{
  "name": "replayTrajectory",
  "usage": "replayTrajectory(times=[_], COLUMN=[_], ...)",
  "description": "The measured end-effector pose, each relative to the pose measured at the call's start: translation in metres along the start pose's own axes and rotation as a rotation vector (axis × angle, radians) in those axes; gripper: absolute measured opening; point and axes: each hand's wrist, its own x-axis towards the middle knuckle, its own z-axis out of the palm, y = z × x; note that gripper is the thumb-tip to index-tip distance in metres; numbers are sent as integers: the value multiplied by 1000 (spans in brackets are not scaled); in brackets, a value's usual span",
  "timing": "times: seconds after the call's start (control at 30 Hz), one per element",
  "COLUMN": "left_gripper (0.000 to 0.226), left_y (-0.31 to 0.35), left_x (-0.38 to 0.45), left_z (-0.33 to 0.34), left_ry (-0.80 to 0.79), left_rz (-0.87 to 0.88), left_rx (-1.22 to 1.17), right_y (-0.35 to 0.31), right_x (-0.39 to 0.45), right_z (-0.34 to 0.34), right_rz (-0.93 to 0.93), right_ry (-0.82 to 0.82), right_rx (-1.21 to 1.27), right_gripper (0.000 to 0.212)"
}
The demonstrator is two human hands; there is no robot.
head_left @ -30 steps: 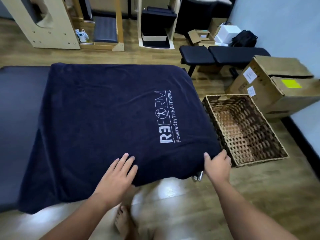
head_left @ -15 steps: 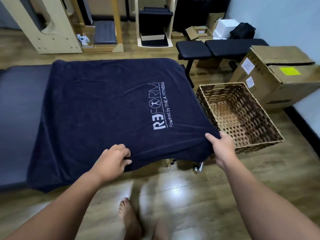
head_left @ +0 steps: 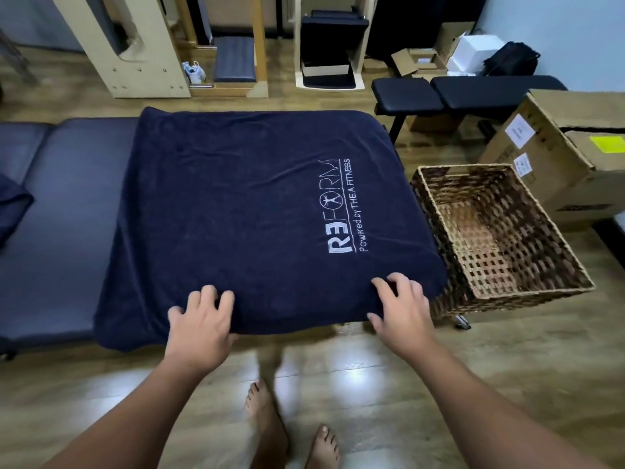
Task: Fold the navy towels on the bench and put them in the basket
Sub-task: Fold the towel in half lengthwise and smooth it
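A navy towel (head_left: 236, 204) with a white logo lies spread flat over the right end of the dark padded bench (head_left: 67, 198). Its near edge hangs a little over the bench's front. My left hand (head_left: 203, 319) rests on that near edge, fingers bent on top and thumb lying on the cloth. My right hand (head_left: 402, 306) rests on the same edge further right, fingertips pressed into the fabric and thumb at the hem. A second navy towel (head_left: 12, 204) lies bunched at the bench's far left. The wicker basket (head_left: 527, 292) stands empty on the floor right of the bench.
Cardboard boxes (head_left: 554, 157) sit behind the basket by the wall. A black workout bench (head_left: 439, 96) stands beyond the towel's far right corner. Wooden equipment frames (head_left: 135, 45) line the back. My bare feet (head_left: 267, 418) are on the wooden floor.
Both hands had gripped and lifted the towel's near edge. Now that edge lies down on the bench front and both hands sit on top of it, the right one further left than before.
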Motion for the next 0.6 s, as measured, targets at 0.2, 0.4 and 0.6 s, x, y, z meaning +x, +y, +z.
replayTrajectory(times=[0.2, 0.4, 0.6], left_gripper=[86, 20, 25], left_y=[-72, -95, -121], left_x=[-27, -17, -4], left_z=[15, 9, -1], left_ry=[-97, 87, -59], left_rz=[-218, -609, -805], left_rx=[-68, -361, -407], right_y=[-22, -99, -144], right_x=[5, 8, 21], right_z=[3, 16, 12], right_rz=[-76, -438, -392], right_ry=[69, -71, -211], right_rx=[-23, -71, -92], right_gripper=[66, 64, 69])
